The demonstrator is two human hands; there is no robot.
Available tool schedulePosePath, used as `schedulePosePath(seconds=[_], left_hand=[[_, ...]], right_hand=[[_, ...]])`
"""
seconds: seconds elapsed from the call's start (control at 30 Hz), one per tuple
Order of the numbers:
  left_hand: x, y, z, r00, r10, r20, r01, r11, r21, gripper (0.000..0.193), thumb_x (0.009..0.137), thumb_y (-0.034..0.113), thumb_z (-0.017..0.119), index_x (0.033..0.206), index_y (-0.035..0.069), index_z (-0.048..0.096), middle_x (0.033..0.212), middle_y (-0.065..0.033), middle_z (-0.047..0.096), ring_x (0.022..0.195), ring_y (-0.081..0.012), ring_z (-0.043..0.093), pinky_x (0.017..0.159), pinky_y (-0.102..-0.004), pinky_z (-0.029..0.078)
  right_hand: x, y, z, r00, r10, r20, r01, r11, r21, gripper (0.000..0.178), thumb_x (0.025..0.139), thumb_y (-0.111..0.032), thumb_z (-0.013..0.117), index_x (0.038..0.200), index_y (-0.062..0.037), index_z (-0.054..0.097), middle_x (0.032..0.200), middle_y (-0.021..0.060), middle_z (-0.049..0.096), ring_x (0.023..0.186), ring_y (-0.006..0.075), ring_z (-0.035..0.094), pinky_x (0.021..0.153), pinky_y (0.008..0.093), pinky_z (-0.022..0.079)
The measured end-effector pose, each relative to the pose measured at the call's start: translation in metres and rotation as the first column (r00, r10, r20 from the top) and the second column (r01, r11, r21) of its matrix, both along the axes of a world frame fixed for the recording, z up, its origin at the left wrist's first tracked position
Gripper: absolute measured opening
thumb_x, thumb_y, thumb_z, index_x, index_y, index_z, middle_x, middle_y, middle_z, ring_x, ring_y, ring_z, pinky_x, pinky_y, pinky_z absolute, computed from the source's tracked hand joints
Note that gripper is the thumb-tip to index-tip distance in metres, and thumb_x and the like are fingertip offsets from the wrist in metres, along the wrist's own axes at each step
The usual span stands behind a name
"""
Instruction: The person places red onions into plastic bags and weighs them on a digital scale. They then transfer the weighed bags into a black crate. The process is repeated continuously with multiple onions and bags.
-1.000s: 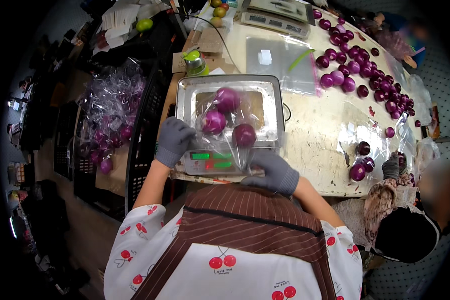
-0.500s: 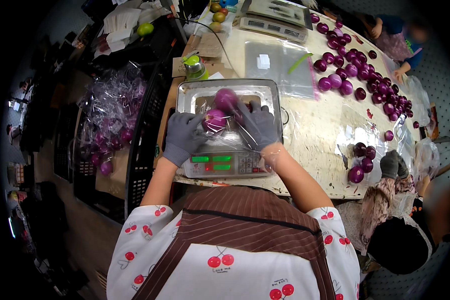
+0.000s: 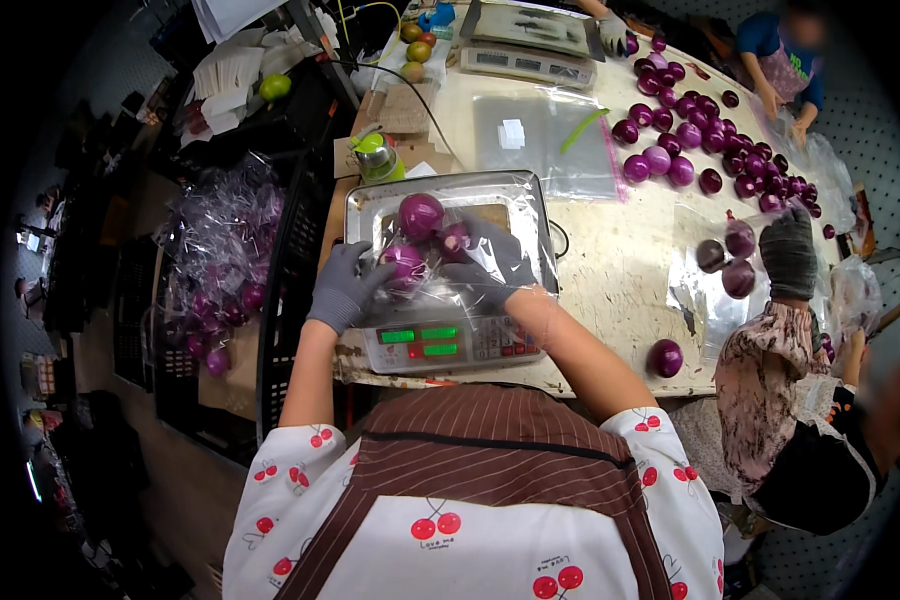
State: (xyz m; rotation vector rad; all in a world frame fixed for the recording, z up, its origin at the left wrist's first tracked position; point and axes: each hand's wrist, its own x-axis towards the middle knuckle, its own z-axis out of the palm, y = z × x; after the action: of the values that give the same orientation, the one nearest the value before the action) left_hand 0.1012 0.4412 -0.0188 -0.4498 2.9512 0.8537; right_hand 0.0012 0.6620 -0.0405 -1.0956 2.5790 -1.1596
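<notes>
Three purple onions (image 3: 421,215) sit grouped in a clear plastic bag (image 3: 440,285) on the metal pan of a digital scale (image 3: 372,210). My left hand (image 3: 345,288), in a grey glove, curls its fingers against the near-left onion and the bag's side. On the other side, my right hand (image 3: 498,262), also gloved, grips the bag beside the right-hand onion; clear film covers part of this hand and its fingertips are partly hidden. Green digits glow on the scale's front panel (image 3: 420,342).
Many loose purple onions (image 3: 690,135) spread over the table's far right. Flat clear bags (image 3: 545,140) and a second scale (image 3: 525,65) lie beyond my scale. A black crate (image 3: 280,300) holds bagged onions at left. A co-worker's gloved hand (image 3: 788,255) is at right, near onions.
The bagged onions have shifted slightly left and settled apart, with a third now showing more plainly. Both my hands moved slightly left. At right, the co-worker's hand moved farther over the table.
</notes>
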Motion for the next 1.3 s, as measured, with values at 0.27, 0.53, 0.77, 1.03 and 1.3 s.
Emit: schedulePosePath(seconds=[0.27, 0.53, 0.77, 1.03, 1.3], left_hand=[[0.013, 0.051, 0.046, 0.717, -0.334, -0.612, 0.339, 0.934, -0.114, 0.078, 0.055, 0.038, 0.082, 0.119, 0.006, 0.051, 0.118, -0.0135, 0.049, 0.107, -0.0322, 0.048, 0.091, -0.0397, 0.041], [0.012, 0.098, 0.003, 0.802, -0.548, -0.239, 0.456, 0.819, -0.348, 0.061, 0.062, 0.02, 0.074, 0.119, 0.015, 0.051, 0.084, -0.0041, 0.051, 0.08, -0.0233, 0.05, 0.077, -0.0369, 0.04], [0.023, 0.046, -0.004, 0.665, -0.236, -0.709, 0.301, 0.953, -0.035, 0.019, 0.069, 0.005, 0.064, 0.087, 0.01, 0.064, 0.071, -0.0032, 0.058, 0.064, -0.0178, 0.055, 0.058, -0.0297, 0.043], [-0.037, 0.007, 0.075, 0.602, 0.32, -0.732, 0.019, 0.91, 0.413, 0.013, 0.086, 0.013, 0.059, 0.089, 0.001, 0.063, 0.074, -0.0005, 0.059, 0.065, -0.0073, 0.052, 0.06, -0.0207, 0.042], [-0.042, 0.014, 0.075, 0.695, 0.505, -0.511, 0.06, 0.669, 0.741, 0.017, 0.088, 0.02, 0.059, 0.087, 0.004, 0.064, 0.066, 0.0035, 0.054, 0.052, -0.0026, 0.042, 0.048, -0.0199, 0.036]], right_hand=[[-0.01, 0.062, -0.007, 0.97, -0.242, -0.028, 0.231, 0.951, -0.207, 0.041, 0.067, -0.027, 0.076, 0.098, -0.0041, 0.06, 0.094, 0.0126, 0.059, 0.091, 0.0315, 0.055, 0.08, 0.0392, 0.044], [-0.016, 0.068, -0.01, 0.929, -0.361, 0.082, 0.308, 0.876, 0.37, 0.051, 0.073, -0.046, 0.066, 0.111, -0.0128, 0.057, 0.086, 0.0107, 0.067, 0.084, 0.0276, 0.063, 0.073, 0.0384, 0.048], [-0.037, 0.04, 0.079, 0.902, -0.189, 0.388, 0.36, 0.825, -0.435, 0.031, 0.081, -0.029, 0.06, 0.081, 0.0014, 0.06, 0.065, 0.0073, 0.056, 0.064, 0.015, 0.052, 0.061, 0.0299, 0.043], [-0.071, 0.005, 0.15, 0.912, 0.063, 0.404, 0.248, 0.702, -0.668, 0.03, 0.081, -0.029, 0.06, 0.076, -0.0003, 0.06, 0.061, 0.0039, 0.052, 0.052, 0.0101, 0.049, 0.05, 0.0244, 0.04], [-0.072, 0.007, 0.131, 0.828, 0.185, 0.53, 0.28, 0.682, -0.676, 0.02, 0.089, -0.024, 0.054, 0.085, -0.0038, 0.056, 0.072, 0.0027, 0.051, 0.059, 0.0108, 0.05, 0.053, 0.0239, 0.044]])
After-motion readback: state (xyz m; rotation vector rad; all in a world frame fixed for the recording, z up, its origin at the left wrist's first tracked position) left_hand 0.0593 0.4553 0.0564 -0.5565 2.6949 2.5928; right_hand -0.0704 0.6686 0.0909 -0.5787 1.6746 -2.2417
